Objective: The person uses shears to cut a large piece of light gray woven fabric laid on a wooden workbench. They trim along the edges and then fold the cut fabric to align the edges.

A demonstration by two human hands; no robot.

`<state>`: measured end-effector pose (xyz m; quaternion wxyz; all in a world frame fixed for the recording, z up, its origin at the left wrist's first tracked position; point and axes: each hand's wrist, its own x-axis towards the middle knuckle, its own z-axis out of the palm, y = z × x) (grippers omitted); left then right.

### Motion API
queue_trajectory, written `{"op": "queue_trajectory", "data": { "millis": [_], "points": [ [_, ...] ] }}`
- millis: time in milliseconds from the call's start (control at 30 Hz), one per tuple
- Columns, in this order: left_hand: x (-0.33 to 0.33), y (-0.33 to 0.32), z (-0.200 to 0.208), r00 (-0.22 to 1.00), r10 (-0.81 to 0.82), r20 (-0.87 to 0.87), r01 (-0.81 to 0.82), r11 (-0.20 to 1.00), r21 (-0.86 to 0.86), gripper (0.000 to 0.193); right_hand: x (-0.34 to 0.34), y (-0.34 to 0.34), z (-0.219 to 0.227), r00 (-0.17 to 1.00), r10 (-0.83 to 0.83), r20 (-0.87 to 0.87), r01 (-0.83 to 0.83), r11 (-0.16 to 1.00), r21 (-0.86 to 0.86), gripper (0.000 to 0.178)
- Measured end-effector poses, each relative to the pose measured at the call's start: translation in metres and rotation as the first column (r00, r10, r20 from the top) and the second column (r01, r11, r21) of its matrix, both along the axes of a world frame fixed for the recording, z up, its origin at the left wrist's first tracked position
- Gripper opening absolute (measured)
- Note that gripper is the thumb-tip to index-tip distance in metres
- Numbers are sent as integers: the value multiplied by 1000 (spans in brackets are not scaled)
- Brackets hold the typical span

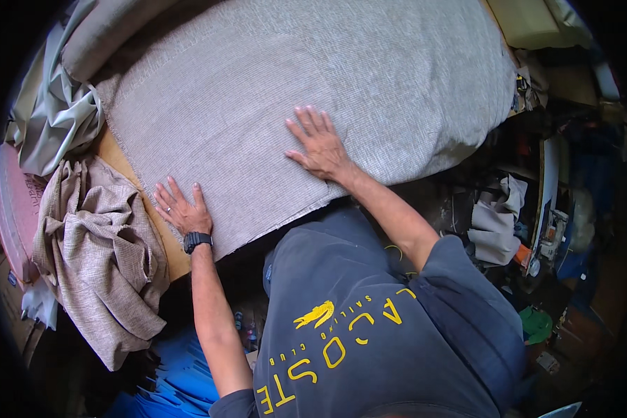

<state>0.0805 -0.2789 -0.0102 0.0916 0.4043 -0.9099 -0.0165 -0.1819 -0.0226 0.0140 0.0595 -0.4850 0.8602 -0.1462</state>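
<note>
A large sheet of grey-beige woven fabric [411, 76] covers most of the table. Over its near left part lies a smaller piece of similar fabric [223, 118], with a frayed edge along the front and left. Flat on that piece, close to its near left corner, rests my left hand [181, 207], fingers spread, a ring on one finger and a dark watch [196, 242] at the wrist. My right hand [320, 148] presses palm down farther right, near the piece's right side, its fingers apart. Neither hand grips anything.
Crumpled beige fabric [101, 244] hangs over the table's left edge, beside bare wood [118, 157]. Behind it are shiny pale cloth [59, 118] and a fabric roll [104, 38]. Blue material [177, 380] lies below left; white scraps [494, 226] and clutter stand at right.
</note>
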Motion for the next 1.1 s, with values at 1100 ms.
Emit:
{"op": "queue_trajectory", "data": {
  "millis": [1100],
  "points": [
    [-38,224,-51,975,202,-93,-222,890,-398,47,-480,566,5,237,-972,6,936,227,-269,19]
  ]
}}
